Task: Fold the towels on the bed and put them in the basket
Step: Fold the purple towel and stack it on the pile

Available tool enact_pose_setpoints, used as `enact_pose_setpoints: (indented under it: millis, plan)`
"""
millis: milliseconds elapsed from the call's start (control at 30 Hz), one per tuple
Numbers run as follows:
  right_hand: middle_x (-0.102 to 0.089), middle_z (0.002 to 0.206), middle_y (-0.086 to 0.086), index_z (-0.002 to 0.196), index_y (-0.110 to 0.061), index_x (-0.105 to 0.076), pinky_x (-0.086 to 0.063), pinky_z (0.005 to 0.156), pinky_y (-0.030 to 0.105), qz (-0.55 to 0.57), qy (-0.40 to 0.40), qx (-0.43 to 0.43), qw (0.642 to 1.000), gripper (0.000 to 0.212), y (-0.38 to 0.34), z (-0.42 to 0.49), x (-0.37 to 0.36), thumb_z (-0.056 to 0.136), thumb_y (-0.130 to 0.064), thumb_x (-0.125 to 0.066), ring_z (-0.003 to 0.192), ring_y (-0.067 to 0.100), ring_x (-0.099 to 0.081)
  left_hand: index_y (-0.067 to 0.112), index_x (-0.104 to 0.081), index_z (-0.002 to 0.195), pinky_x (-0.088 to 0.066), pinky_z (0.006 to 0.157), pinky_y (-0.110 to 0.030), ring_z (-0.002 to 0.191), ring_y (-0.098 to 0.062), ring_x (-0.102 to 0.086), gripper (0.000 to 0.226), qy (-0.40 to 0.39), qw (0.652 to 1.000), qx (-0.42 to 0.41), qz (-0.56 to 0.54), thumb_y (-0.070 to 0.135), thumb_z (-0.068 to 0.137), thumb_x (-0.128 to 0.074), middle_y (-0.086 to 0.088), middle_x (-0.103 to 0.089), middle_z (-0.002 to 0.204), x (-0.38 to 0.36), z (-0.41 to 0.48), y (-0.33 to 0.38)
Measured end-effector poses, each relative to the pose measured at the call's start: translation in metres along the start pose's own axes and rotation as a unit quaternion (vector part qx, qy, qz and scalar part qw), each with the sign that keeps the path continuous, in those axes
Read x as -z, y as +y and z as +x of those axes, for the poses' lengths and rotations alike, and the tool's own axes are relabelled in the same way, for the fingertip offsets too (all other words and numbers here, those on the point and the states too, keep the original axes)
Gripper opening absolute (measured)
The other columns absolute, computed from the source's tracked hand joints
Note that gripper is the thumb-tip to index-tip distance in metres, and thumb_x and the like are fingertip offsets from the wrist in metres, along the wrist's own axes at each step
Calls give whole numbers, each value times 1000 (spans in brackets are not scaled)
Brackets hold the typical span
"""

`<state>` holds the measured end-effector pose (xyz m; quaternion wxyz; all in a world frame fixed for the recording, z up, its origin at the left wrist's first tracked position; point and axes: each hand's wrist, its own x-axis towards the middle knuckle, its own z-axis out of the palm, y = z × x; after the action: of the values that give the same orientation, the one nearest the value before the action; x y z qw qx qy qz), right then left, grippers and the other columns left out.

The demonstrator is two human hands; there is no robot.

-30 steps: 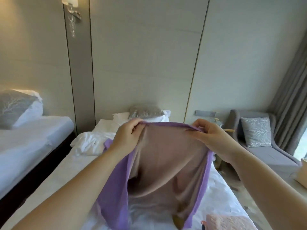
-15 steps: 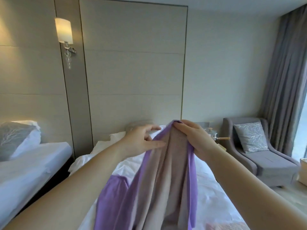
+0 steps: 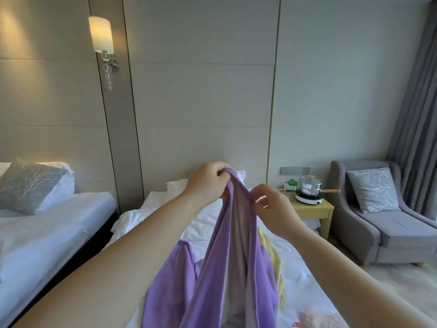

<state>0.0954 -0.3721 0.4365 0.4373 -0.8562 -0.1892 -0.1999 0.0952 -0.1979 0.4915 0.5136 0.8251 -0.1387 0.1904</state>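
Observation:
A purple towel [image 3: 227, 268] with a beige inner side hangs lengthwise over the white bed [image 3: 151, 216]. My left hand [image 3: 208, 183] grips its bunched top edge, held up in the middle of the view. Just right of it and a little lower, my right hand [image 3: 272, 209] pinches the towel's right edge between thumb and fingertips. Behind the hanging towel a yellow towel [image 3: 274, 254] lies on the sheet. A pink towel [image 3: 316, 319] lies at the bed's near right. No basket is in view.
A second bed [image 3: 47, 228] with a grey pillow stands on the left across a narrow gap. Right of my bed, a wooden nightstand [image 3: 312, 209] carries a steel pot on a hotplate [image 3: 309, 189]. A grey armchair [image 3: 387, 223] and curtain fill the right side.
The towel's two top corners came together. My left hand took over the gathered top, while my right hand let go and moved down onto the right edge. The view tilted upward.

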Motion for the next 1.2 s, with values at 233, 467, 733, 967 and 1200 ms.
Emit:
enact_pose_setpoints:
  millis: [233,467,733,967,1200]
  plan:
    - [-57,87,-13,82,-40,-53,-41,59,10,131,48,59,989,44,12,-26,-24,85,4,-48,62,3,-56,21,-65,81,-53,59,-16,55,-3,-64,39,13,997,12,-74,-3,91,-36,1,-65,72,-6,5,0]
    - [-57,92,-14,80,-38,-60,-45,72,13,65,29,25,997,8,17,-20,-38,83,-36,-67,81,3,-55,22,-66,81,-58,74,-27,65,-7,-68,36,30,995,-28,-95,1,91,-39,3,-67,78,-14,9,15]
    - [-35,119,-9,69,-30,-57,-49,79,24,-15,38,-13,999,20,36,-26,-61,84,-26,-69,78,5,-59,11,-63,86,-57,66,-18,58,-3,-65,25,108,977,-73,-169,-2,94,-43,-3,-65,76,12,20,41]
    - [-62,75,3,71,-16,-67,-48,75,34,269,43,-134,953,21,13,4,-37,90,-14,-60,73,18,-56,11,-61,86,-56,62,-14,52,-2,-65,22,236,944,-17,-229,0,95,-43,-8,-63,78,79,28,22]
    - [-56,65,2,73,-8,-59,-42,63,26,392,-69,-88,913,21,-44,27,14,93,-2,-54,60,11,-52,19,-65,109,-36,107,-31,123,-24,-49,37,165,960,48,222,41,80,-67,-9,-56,126,83,5,-32]
